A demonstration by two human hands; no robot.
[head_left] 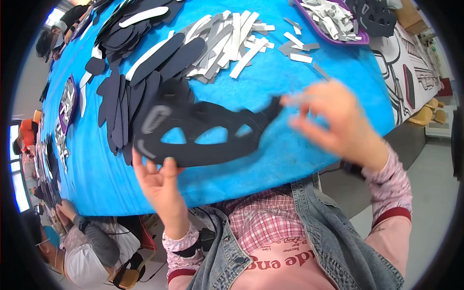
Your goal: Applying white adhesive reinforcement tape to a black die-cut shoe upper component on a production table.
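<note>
A black, curved, flexible panel (208, 153) with several cut-out windows hangs over the front part of the blue-covered table. My left hand (162, 181) grips its lower left edge, thumb in front and fingers partly behind. At the panel's far right, a narrow arm rises to a tip. Right beside that tip is my right hand (333, 118), its fingers bent and smeared by motion; whether they pinch the tip or something thin is unclear. A pale grey oval mark (156, 119) shows on the panel's left end.
Dark elongated pads (118, 108) lie piled behind and left of the panel. White and grey strips (227, 43) are heaped at the back middle. Purple baskets (360, 41) of strips stand back right and at left. A co-worker (92, 246) sits at lower left.
</note>
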